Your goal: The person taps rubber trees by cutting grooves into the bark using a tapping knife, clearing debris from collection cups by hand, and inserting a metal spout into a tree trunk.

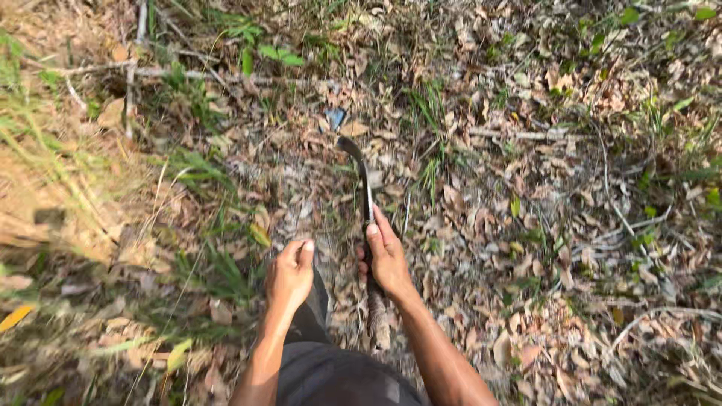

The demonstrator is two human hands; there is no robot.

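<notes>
**Reader:** While the camera looked down from the head, what did the fingers have hold of?

**Describer:** The right hand [387,259] was wrapped shut around the handle of a curved blade [359,169], thumb laid along the top. The blade ran from the fist toward twelve o'clock, its hooked tip near a small bluish scrap [335,116] on the ground. The left hand [289,274], at about nine o'clock from the right, was curled into a loose fist and held nothing that I could see.

**Reader:** And around the hands?

**Describer:** Dry brown leaf litter [526,225] covered the ground, with grass tufts [218,271] at eight o'clock and thin fallen branches [624,218] out at three o'clock. Dark trousers [331,372] showed at six o'clock.

**Reader:** How would that grip be handled well?

**Describer:** In my judgement, the closed grip suited a heavy edge; keeping the tip pointed away from the legs and the free hand clear of the blade looked wise.
</notes>
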